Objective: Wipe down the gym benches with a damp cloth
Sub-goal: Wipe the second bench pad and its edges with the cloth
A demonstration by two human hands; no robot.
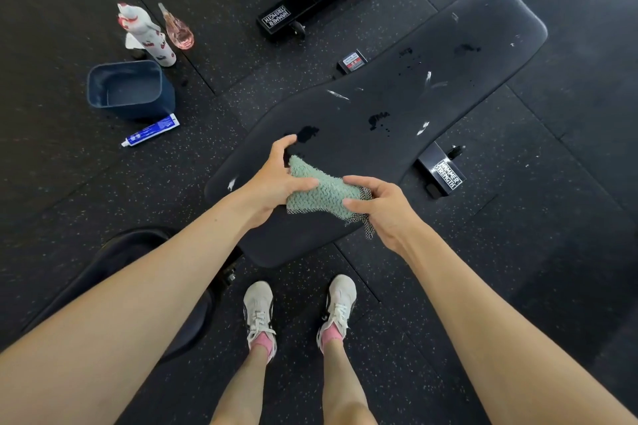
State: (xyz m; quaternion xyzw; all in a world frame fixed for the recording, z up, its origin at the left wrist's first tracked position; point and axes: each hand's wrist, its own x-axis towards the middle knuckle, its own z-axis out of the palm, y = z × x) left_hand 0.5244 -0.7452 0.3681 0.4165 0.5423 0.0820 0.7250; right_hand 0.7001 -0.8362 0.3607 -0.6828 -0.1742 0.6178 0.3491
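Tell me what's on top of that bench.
White smears and wet patches dot the bench. Left hand and right hand hold a cloth over its near end, hiding what's beneath.

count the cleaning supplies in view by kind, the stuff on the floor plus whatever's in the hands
spray bottles: 2, a white plastic spray bottle with red print and a clear pink spray bottle
dark blue plastic tub: 1
blue and white squeeze tube: 1
green textured cloth: 1, gripped by the left hand and the right hand
total: 5
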